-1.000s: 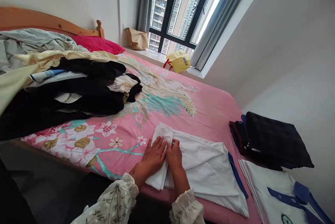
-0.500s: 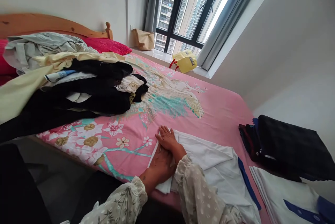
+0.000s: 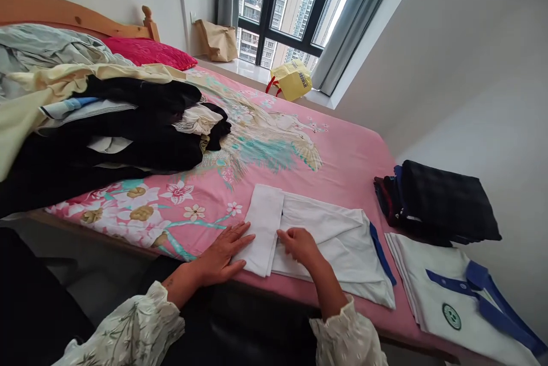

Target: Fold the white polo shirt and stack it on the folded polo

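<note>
From here I see the white garment (image 3: pixel 334 220) part-folded, the heap (image 3: pixel 141 132) unfolded; left hand (image 3: pixel 223 254) spread, right hand (image 3: pixel 301 245) curled, grip unclear.

Your left hand (image 3: pixel 220 256) is spread at the folded end of a white shirt (image 3: pixel 327 234) on the pink flowered bed (image 3: pixel 342 146), while your right hand (image 3: pixel 302 246), fingers curled, is at the fold's inner edge, though whether it pinches the cloth is unclear. To your right lie a stack of dark clothes (image 3: pixel 449 197) and a folded shirt with a blue collar (image 3: pixel 432 280); to your left is a loose heap of clothes (image 3: pixel 141 137), with a red pillow (image 3: pixel 149 53) behind it. Beyond the bed, a yellow bag (image 3: pixel 295 81) and a paper bag (image 3: pixel 220 43) sit by the window (image 3: pixel 278 23).
</note>
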### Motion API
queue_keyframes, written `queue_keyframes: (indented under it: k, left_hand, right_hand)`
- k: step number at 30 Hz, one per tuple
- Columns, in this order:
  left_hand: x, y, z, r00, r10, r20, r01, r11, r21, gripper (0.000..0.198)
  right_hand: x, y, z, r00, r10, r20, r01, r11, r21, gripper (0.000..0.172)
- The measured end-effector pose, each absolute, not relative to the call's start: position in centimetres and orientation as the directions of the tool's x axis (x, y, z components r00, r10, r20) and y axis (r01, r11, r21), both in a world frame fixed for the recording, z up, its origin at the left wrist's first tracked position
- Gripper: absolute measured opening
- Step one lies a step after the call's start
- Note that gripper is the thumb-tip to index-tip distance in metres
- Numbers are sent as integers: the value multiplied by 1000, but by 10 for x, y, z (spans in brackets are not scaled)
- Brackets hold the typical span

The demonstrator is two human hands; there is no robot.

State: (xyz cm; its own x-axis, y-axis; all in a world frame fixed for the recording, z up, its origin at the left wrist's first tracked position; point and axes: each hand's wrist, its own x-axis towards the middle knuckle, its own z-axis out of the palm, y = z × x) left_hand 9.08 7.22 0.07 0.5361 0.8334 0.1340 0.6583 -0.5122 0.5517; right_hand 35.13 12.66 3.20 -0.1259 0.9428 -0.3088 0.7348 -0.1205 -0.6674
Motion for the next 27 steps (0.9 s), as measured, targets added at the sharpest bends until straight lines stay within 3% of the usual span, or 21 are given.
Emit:
queue_keyframes:
  k: [3, 11, 15, 19, 24, 27]
  left_hand:
    - [91, 67, -3, 533, 835, 134, 678, -516, 524, 65]
    - [109, 61, -20, 449, 873, 189, 775, -486, 404, 81]
    - [121, 58, -20, 348, 918, 189, 813, -396, 428, 66]
    - [122, 64, -9, 318, 938, 138, 811, -344, 472, 51]
    - [127, 84, 8, 541, 841, 10, 775, -504, 382, 57]
    - [140, 102, 16, 469, 883, -17, 839, -439, 321, 53]
  right_hand:
    - [353, 90, 19, -207, 854, -477, 656, -241, -716, 47]
    - [331, 65, 10, -108, 947, -302, 530, -202, -824, 32]
    - [336, 69, 19, -91, 974, -209, 561, -123, -818, 31]
    - [340, 66, 22, -118, 938, -326, 633, -182, -753, 34]
    - [338, 57, 15, -153, 897, -415, 557, -268, -786, 37]
    - [336, 53, 9, -147, 898, -415, 521, -286, -804, 37]
